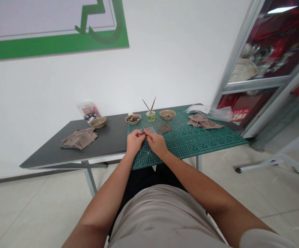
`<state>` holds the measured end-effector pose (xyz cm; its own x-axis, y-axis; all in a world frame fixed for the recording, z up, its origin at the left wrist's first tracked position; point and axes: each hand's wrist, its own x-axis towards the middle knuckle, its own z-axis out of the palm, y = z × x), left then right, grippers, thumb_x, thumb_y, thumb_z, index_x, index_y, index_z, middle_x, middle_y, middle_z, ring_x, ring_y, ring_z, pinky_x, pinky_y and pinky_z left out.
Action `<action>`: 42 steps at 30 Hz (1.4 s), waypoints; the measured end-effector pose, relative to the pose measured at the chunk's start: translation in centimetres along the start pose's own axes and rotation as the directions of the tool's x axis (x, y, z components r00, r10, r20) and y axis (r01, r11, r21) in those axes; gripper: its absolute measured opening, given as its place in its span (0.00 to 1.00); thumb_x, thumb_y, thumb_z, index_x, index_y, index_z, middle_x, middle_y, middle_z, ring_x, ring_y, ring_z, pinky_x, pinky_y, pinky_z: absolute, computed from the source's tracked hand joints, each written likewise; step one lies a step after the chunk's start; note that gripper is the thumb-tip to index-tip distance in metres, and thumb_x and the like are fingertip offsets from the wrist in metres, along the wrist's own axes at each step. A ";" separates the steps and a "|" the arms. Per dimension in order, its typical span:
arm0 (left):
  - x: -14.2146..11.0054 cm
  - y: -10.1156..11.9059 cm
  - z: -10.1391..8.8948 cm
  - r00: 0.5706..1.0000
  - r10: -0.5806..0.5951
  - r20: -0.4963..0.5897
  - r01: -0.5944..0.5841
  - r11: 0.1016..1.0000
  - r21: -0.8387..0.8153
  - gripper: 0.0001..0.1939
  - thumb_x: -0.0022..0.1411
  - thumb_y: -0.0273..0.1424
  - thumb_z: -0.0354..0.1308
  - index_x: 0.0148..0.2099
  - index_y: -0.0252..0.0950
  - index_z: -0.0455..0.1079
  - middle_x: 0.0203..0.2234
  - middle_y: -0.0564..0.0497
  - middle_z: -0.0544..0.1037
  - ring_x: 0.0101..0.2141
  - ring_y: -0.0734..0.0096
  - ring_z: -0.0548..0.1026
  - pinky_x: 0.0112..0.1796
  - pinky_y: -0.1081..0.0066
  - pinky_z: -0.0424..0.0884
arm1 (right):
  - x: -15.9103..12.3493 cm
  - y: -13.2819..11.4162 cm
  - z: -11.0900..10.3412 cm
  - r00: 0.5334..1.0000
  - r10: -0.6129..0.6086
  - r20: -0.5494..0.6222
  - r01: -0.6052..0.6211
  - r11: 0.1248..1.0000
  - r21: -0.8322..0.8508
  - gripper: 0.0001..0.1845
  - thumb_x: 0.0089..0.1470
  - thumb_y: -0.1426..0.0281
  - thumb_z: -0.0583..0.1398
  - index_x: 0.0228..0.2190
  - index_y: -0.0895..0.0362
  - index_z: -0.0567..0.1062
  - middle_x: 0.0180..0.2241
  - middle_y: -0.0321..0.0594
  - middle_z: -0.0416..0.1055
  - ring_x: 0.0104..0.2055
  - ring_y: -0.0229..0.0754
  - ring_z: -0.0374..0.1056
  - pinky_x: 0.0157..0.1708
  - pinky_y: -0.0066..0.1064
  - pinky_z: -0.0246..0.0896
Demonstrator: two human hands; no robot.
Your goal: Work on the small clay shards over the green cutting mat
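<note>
My left hand [134, 142] and my right hand [154, 141] meet over the near part of a green cutting mat [191, 144], pinching a small dark piece [144, 132] between their fingertips. Its exact kind is too small to tell. Just beyond my right fingers lies a flat grey piece [152, 129], and a brown square pad [164, 128] rests close by. Farther back stand a tan bowl of dark bits [133, 119], a glass of green liquid [151, 116] holding thin sticks, and a second tan bowl [167, 114].
The mat lies on a dark grey table [108, 141] with a drop at its near edge. A third bowl [97, 122], a plastic bag of dark items [88, 112] and a taupe cloth [79, 138] sit left; another cloth [203, 121] and clear plastic [211, 112] sit right.
</note>
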<state>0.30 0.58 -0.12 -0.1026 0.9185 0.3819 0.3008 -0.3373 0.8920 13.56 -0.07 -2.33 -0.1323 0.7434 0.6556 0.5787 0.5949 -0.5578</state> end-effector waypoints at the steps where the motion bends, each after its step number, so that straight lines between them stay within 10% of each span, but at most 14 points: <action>1: 0.0 -0.1 0.0 1.000 -0.008 0.001 0.008 1.000 -0.021 0.05 0.51 0.32 0.62 0.28 0.35 0.72 0.20 0.56 0.76 0.23 0.74 0.72 0.29 0.74 0.67 | 0.0 0.1 0.0 1.000 0.010 -0.004 -0.010 1.000 0.004 0.24 0.59 0.77 0.52 0.54 0.53 0.74 0.53 0.39 0.73 0.55 0.41 0.70 0.56 0.33 0.64; 42: 0.3 -0.7 0.4 0.997 0.042 -0.069 -0.059 0.959 -0.276 0.11 0.50 0.35 0.66 0.33 0.34 0.71 0.22 0.54 0.77 0.24 0.72 0.75 0.31 0.71 0.71 | 0.4 0.2 -0.4 0.982 0.166 -0.087 -0.151 0.977 0.152 0.22 0.59 0.74 0.53 0.52 0.55 0.76 0.46 0.43 0.78 0.42 0.42 0.76 0.46 0.32 0.69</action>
<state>0.40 1.21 -0.75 -0.1548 0.8871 0.4348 0.0331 -0.4352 0.8997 13.93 0.25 -2.03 0.0361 0.8023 0.5958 0.4632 0.5148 -0.7213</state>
